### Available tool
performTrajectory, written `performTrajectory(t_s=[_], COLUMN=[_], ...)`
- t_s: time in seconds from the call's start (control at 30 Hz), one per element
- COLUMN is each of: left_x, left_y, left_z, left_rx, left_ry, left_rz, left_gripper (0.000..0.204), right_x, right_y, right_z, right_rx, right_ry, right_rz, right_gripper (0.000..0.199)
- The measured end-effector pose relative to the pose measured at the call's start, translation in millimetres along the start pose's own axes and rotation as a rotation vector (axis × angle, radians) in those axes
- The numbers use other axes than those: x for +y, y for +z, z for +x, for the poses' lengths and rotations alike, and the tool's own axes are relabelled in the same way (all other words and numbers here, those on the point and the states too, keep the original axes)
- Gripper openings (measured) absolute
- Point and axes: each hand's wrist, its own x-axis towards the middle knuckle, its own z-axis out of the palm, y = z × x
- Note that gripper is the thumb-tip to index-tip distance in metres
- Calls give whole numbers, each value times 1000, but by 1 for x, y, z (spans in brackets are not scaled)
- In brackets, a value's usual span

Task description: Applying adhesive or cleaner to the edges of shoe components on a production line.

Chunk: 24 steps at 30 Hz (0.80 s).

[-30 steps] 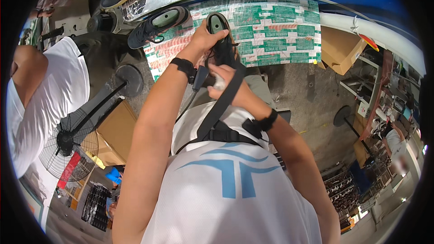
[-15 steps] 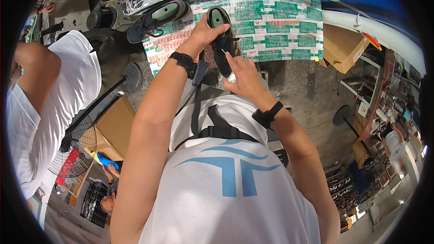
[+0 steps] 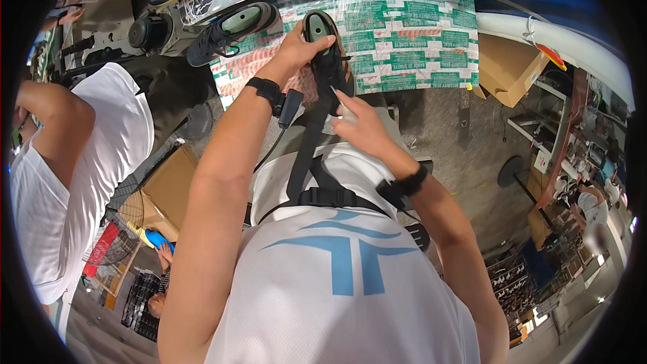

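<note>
Workshop floor below, desk (image 3: 404, 34) at the far side, wrapped in green and white printed sheeting. Standing on that desk, near its middle: black shoe (image 3: 325, 54), opening upward. Probably light, soft in the upper, stiffer at the sole; best taken at the heel or collar. Left hand (image 3: 296, 50) closed around the shoe's left side, thumb over the rim, forearm stretched forward. Right hand (image 3: 357, 125) just near of the shoe, narrow, fingers pinching something pale, perhaps a lace end; cannot tell for sure. Second shoe (image 3: 232, 30) lying further left. Another person in white (image 3: 74, 182) at far left.
</note>
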Motion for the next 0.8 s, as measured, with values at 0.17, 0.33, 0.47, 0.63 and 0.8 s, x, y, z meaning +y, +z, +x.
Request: performTrajectory(t_s=[0.17,0.33,0.47,0.63,0.8], left_x=[12,-4,-5,-4,13], left_y=[1,0,-1,-1,0], left_z=[-2,8,2,7,-2], left_rx=[-28,35,-18,-29,-45], left_ry=[-40,38,-20,31,-46], left_rz=[46,-7,-29,-7,24], left_gripper=[102,109,108,108,111], right_x=[-13,0,1,5,17], right_y=[8,-10,-40,-38,-49], right_z=[18,-6,-5,33,18], right_rx=[-60,-85,-67,54,12], right_ry=[-79,-144,-173,-446,-460], right_rz=[-127,-238,-298,-513,-660], right_gripper=[81,84,84,84,82])
